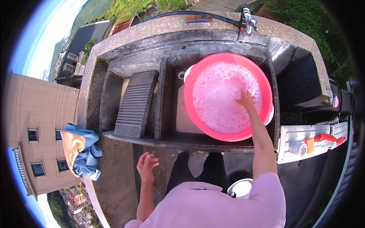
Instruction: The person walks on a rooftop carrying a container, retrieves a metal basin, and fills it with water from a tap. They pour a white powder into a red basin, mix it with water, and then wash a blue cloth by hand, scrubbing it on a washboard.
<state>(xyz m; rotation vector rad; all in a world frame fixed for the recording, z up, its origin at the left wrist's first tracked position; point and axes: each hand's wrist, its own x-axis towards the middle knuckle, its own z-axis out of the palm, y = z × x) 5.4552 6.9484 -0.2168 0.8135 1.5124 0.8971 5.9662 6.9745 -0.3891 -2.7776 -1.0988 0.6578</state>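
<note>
My right hand (245,100) reaches into soapy, foam-covered water (228,99) in a round pink plastic basin (196,119). Its fingers are partly under the surface, so I cannot tell whether they grip anything. The basin has white handles and sits in the right compartment of a dark stone wash sink (166,97). Below the sink's front edge, near my body, my left hand (146,166) is raised with its fingers loosely bent and nothing in it.
A ridged stone washboard (135,104) leans in the left compartment. A scrub brush (199,19) and a metal tap (248,21) are along the back ledge. Blue and tan cloth (81,152) hangs at left. A white bucket (241,188) stands by my legs; a white surface (289,139) holds small items.
</note>
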